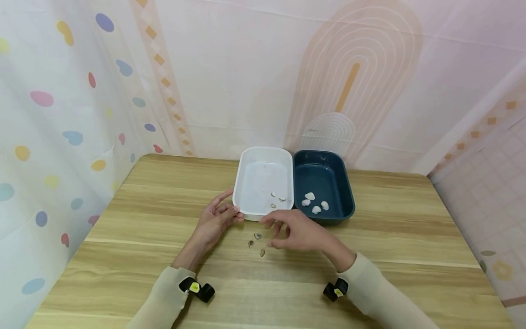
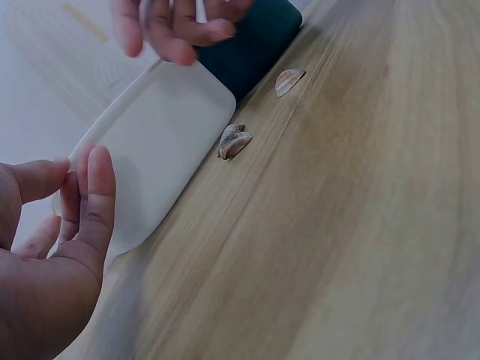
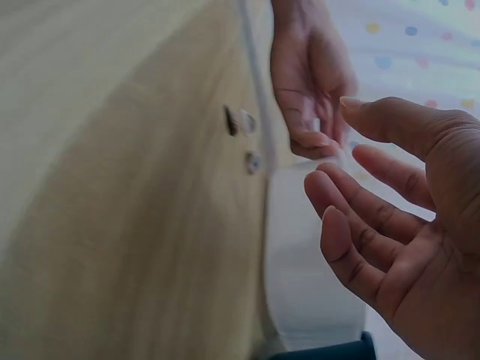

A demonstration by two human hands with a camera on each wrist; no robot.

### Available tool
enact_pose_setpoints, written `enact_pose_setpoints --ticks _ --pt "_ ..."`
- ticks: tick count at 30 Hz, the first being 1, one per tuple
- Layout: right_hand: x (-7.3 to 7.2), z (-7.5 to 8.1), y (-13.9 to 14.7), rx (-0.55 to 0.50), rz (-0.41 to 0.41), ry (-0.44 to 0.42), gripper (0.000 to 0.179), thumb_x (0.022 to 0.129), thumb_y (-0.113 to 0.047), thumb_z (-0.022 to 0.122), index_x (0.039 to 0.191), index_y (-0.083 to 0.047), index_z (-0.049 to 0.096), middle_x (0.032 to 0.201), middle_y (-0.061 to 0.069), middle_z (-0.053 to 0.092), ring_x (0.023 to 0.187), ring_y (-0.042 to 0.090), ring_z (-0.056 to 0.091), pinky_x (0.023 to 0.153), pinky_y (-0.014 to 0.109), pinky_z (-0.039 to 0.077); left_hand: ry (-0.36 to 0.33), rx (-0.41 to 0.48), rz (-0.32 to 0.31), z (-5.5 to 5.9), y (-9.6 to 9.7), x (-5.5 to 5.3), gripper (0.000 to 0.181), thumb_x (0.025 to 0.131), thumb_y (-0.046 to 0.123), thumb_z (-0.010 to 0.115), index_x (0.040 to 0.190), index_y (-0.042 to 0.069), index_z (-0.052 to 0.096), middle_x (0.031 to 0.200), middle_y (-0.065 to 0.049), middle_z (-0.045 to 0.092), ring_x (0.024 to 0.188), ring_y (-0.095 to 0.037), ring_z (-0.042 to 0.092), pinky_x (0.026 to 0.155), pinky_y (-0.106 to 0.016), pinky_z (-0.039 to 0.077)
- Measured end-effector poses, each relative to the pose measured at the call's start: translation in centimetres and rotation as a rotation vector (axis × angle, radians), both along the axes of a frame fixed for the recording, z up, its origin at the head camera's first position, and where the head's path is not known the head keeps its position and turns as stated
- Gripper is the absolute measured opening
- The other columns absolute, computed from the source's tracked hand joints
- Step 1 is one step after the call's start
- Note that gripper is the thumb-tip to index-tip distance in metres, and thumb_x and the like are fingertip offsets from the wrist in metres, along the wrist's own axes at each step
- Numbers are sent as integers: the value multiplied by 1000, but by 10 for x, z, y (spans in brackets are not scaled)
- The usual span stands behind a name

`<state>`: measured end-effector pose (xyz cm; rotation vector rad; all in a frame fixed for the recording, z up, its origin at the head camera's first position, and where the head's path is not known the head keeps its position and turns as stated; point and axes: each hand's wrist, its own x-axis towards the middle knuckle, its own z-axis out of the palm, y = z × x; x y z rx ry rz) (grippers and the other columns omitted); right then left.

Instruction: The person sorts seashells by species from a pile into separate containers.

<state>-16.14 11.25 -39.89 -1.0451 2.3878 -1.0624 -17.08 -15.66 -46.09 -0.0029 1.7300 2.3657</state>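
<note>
My left hand (image 1: 213, 224) holds the near left corner of a white tray (image 1: 265, 157), thumb at the rim and fingers against the outer wall. My right hand (image 1: 297, 230) hovers by the tray's near edge, fingers bent and apart, with nothing between them. In the right wrist view the gap between thumb and fingers (image 3: 360, 225) shows nothing held. Three small dark seashells (image 1: 262, 252) lie on the table between the hands. Inside the white tray, near its right front corner, are three small seashells (image 1: 282, 198).
A dark blue tray (image 1: 349, 196) stands against the white tray's right side, with several pale seashells (image 1: 316, 209) in its near half. Both trays sit on a wooden table (image 1: 390, 237), close to a patterned curtain (image 1: 238, 91) behind.
</note>
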Motion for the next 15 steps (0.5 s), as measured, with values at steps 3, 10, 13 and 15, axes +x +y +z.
enact_pose_setpoints --ticks 3,10,13,15 --pt "3 -8 -3 21 36 -49 47 89 -13 80 133 -11 64 116 7 72 94 17 71 77 35 66 3 -2 -1 0 0 0 64 101 -2 60 159 12 34 98 -3 69 84 -12 73 84 -26 67" --pt "8 -25 -10 66 66 -78 42 89 -13 80 129 -11 67 106 2 73 89 11 69 79 21 62 9 0 1 0 0 1 64 102 -3 58 159 11 33 94 0 69 83 -11 72 84 -25 66" --pt "7 -31 -12 74 60 -74 38 88 -15 81 124 -13 70 102 -1 72 85 9 67 75 19 60 12 4 5 0 1 1 64 101 -4 58 159 11 33 92 1 69 83 -11 72 83 -24 66" --pt "7 -34 -13 74 51 -73 33 88 -17 82 119 -15 72 98 -1 71 82 7 64 71 17 58 13 7 8 0 1 0 64 101 -4 58 159 10 34 92 1 69 83 -11 72 83 -24 66"
